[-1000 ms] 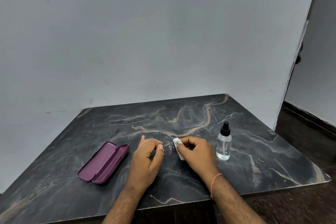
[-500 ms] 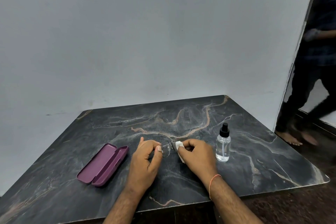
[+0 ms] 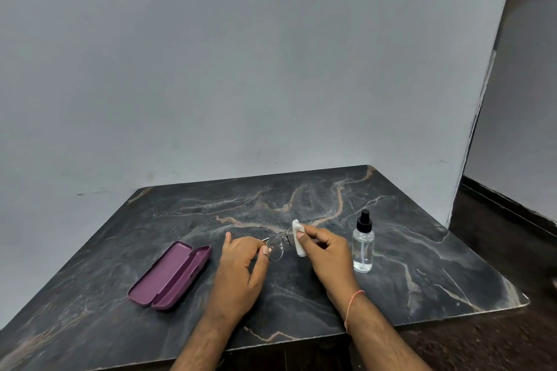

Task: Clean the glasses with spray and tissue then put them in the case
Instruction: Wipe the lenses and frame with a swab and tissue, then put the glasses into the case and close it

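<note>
Thin wire-framed glasses (image 3: 275, 247) hang just above the dark marble table (image 3: 301, 295), between both hands. My left hand (image 3: 241, 268) pinches the left lens rim with thumb and fingers. My right hand (image 3: 327, 253) holds a folded white tissue (image 3: 297, 238) pressed around the right lens, which is mostly hidden. A purple glasses case (image 3: 170, 275) lies open and empty to the left. A clear spray bottle (image 3: 363, 242) with a black cap stands upright just right of my right hand.
A plain grey wall backs the table. The table's right edge meets a dark floor (image 3: 497, 340) and a doorway at the far right.
The glasses and both hands have stayed in nearly the same spot, with the tissue shifting slightly on the lens. A person seen in the doorway half a second ago is gone.
</note>
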`<state>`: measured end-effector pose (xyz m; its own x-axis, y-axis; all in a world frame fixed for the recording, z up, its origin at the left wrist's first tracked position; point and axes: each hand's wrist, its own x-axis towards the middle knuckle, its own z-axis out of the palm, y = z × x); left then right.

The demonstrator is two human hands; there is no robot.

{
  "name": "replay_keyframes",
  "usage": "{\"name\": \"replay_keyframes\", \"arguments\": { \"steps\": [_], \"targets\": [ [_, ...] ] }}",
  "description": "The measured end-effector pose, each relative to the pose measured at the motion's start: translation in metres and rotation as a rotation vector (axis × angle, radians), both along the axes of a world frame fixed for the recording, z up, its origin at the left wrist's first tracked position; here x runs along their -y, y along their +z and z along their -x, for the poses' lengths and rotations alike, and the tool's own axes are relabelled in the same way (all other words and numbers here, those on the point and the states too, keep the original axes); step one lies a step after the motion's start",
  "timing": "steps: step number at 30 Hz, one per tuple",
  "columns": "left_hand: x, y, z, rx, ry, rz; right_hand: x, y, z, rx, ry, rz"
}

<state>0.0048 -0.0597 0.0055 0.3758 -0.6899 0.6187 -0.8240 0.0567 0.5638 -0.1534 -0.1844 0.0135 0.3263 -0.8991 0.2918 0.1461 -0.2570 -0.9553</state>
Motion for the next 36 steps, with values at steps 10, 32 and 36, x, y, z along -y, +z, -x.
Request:
{"name": "replay_keyframes", "arguments": {
  "steps": [10,32,36],
  "targets": [
    [-0.019,-0.001,-0.006,0.347,0.076,-0.126,-0.003,0.000,0.012,0.176,0.067,-0.197],
    [-0.053,-0.003,-0.026,0.343,0.097,-0.202,-0.012,0.000,0.017,0.159,0.198,-0.145],
    [-0.054,-0.004,-0.027,0.336,0.067,-0.120,-0.018,0.002,0.015,0.138,0.218,-0.152]
  ]
}}
